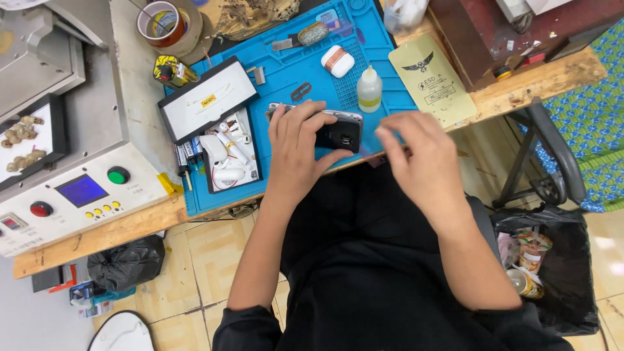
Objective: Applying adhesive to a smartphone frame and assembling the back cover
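My left hand (298, 146) grips a dark smartphone (340, 132) at the near edge of a blue work mat (305, 65); its fingers lie over the phone's left half and the thumb presses under it. My right hand (416, 153) hovers just right of the phone, blurred, its fingers loosely curled. Whether it pinches something small I cannot tell. A small clear bottle (369, 90) with yellowish liquid stands on the mat just beyond the phone.
An open black case (218, 123) with small tools sits left of the phone. Further left stands a grey machine (71, 188) with buttons and a screen. A yellow pouch (432, 79), tape roll (168, 25) and white earbud case (338, 60) lie around. A black bin bag (552, 260) stands at the right.
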